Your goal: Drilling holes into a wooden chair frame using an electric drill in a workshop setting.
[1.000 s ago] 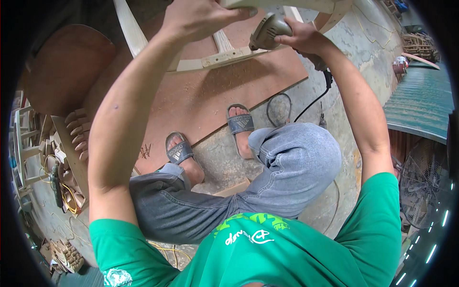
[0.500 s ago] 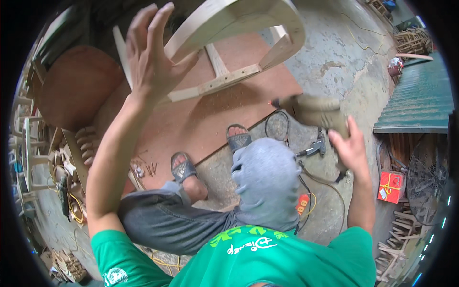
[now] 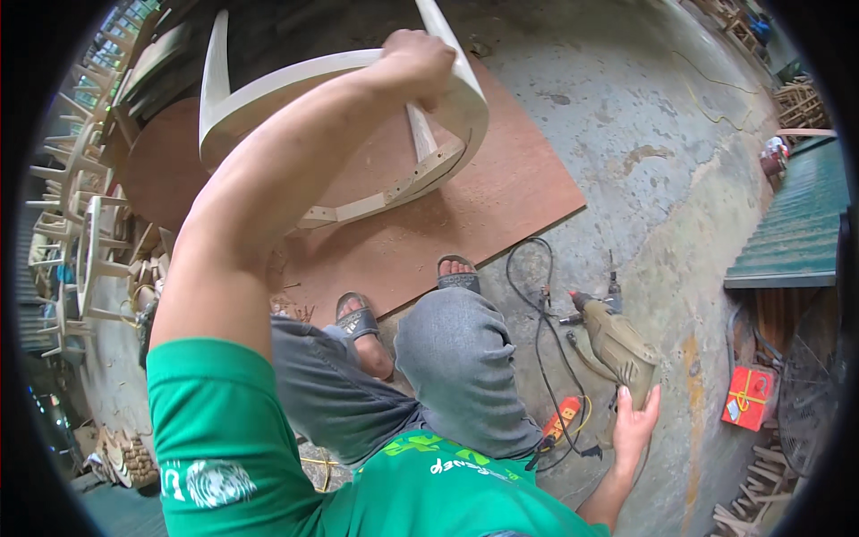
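Note:
My left hand (image 3: 420, 64) is closed over the curved rail of a pale wooden chair frame (image 3: 335, 64), next to one of its upward legs. The frame stands tilted above a brown board, and small holes show along its near rail. Down at the right, my right hand (image 3: 633, 425) is at the back of a tan power drill (image 3: 616, 345). Thumb and fingers lie on either side of its grip, which is mostly hidden. The drill's red-tipped nose points away to the far left, low over the concrete floor.
Beyond my sandalled feet lies the brown board (image 3: 528, 192). A dark pistol-shaped tool (image 3: 614, 291), looping black cables (image 3: 514, 277) and an orange power strip (image 3: 562, 419) are on the floor. To the right stand a green corrugated sheet (image 3: 792, 228) and a red box (image 3: 750, 396). Chair frames (image 3: 94, 259) crowd the left.
My left hand has gone from open in the air to gripping the chair frame. The drill and my right hand have moved down, nearer to me. The chair frame has shifted left.

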{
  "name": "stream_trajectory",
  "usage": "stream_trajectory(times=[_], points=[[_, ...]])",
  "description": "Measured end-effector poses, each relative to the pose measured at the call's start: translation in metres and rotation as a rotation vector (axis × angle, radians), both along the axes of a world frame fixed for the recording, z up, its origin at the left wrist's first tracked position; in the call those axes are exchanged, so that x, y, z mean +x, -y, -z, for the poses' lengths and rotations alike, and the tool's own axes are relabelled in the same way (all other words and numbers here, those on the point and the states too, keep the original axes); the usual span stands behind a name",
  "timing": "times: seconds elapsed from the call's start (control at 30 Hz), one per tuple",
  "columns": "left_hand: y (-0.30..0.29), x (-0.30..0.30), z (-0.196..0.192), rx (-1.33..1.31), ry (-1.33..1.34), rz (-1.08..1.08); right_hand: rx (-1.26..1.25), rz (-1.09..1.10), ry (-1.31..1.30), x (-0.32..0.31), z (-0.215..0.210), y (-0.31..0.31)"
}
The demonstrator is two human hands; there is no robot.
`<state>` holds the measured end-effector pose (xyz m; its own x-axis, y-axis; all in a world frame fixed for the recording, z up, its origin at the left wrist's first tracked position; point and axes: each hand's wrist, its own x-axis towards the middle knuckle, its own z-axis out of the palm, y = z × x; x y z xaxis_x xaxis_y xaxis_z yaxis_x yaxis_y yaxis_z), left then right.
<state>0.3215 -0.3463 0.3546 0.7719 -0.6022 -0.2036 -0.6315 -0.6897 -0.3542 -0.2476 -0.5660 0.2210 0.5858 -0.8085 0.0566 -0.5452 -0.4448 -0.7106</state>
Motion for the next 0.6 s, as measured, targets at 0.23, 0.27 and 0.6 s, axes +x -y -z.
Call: stream_trajectory(times=[0.23,0.27,0.6], points=[[-0.068,0.013,-0.026,-0.253,0.018,-0.092,0.185,0.116,-0.07,0.006,-0.015,-0.007],[-0.067,0.009,-0.034,-0.3,0.047,-0.071,0.186,0.099,-0.071,0.01,-0.015,-0.006],[-0.158,-0.04,-0.087,-1.105,-0.038,-0.164,0.091,-0.177,0.17,0.1,-0.003,-0.031]])
